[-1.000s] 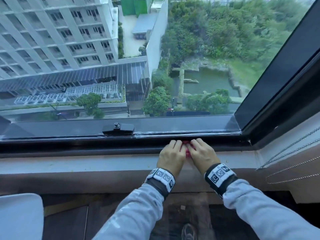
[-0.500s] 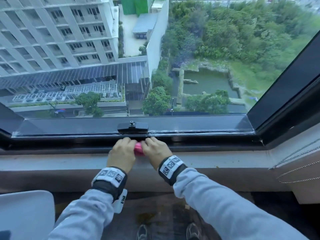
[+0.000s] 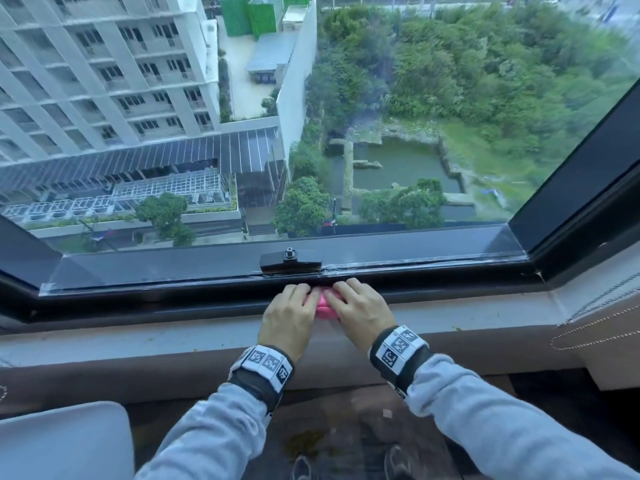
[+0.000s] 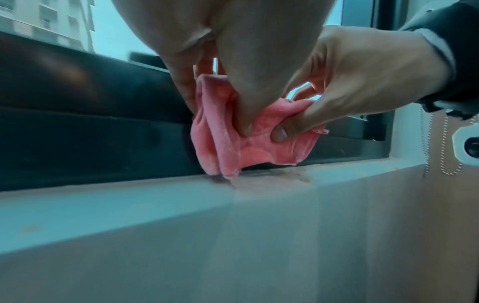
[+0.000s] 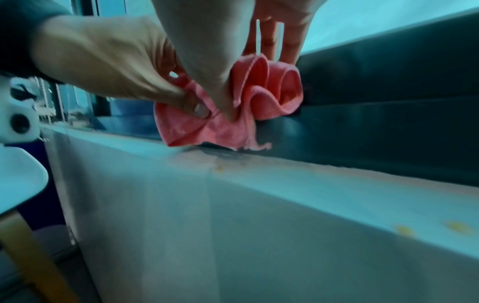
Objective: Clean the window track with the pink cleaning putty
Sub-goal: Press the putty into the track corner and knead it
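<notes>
The pink cleaning putty (image 3: pixel 323 308) is a soft folded wad pressed against the dark window track (image 3: pixel 173 299), just below and a little right of the black window latch (image 3: pixel 291 261). My left hand (image 3: pixel 292 308) and right hand (image 3: pixel 360 308) sit side by side with fingers curled over it. In the left wrist view, both thumbs pinch the putty (image 4: pixel 228 147), whose lower edge touches the sill edge. In the right wrist view, the putty (image 5: pixel 259 98) bunches in folds against the frame, between my right hand (image 5: pixel 220 51) and left hand (image 5: pixel 103 61).
A pale sill (image 3: pixel 138 337) runs in front of the track, with small yellowish specks (image 5: pixel 458 226) on it. Blind bead chains (image 3: pixel 588 327) hang at the right. A white chair seat (image 3: pixel 62 441) stands at the lower left. The glass looks far down onto buildings and trees.
Both hands slid the putty left along the track from right of the latch to below it, then back slightly right. More pink shows between the hands now.
</notes>
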